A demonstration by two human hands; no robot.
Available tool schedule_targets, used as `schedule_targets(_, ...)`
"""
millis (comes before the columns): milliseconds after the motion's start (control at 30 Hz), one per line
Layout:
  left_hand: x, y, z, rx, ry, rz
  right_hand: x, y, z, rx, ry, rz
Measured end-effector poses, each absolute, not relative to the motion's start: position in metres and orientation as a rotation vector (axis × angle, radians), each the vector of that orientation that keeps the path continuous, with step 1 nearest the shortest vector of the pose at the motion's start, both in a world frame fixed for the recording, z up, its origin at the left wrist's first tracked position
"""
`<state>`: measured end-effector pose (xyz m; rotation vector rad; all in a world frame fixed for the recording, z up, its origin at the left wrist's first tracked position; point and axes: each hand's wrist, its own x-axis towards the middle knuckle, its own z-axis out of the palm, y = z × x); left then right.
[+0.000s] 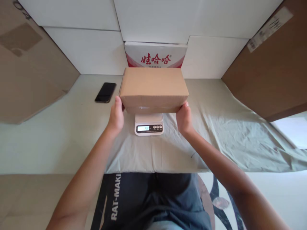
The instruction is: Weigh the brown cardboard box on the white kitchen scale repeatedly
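Note:
Between my two hands is a brown cardboard box (154, 82), sealed with clear tape along its near side. My left hand (116, 114) grips its near left corner, thumb on the side and the other fingers mostly hidden. At the near right corner, my right hand (184, 117) holds it the same way. Under the box stands a white digital kitchen scale (149, 124) with a lit display and several round buttons. The box covers most of the scale's platform; I cannot tell whether it rests on it or is just above.
A black smartphone (106, 92) lies left of the box on the pale green cloth (153, 153). Behind stands a white and red printed carton (155, 52) against white panels. Large cardboard boxes flank the area at left (31, 70) and right (271, 64).

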<state>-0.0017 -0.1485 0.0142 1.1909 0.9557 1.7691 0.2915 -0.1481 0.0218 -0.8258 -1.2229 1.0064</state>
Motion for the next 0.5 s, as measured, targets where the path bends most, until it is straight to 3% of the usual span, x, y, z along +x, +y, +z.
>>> schedule_targets(300,0.005,-0.026,0.012,1.044,0.889,1.811,0.259,-0.001,-0.011,-0.791,-1.036,0.994)
schedule_targets(500,0.006,0.002,-0.022,0.858,1.008,1.789,0.250,0.028,-0.043,-0.820,-1.049,1.028)
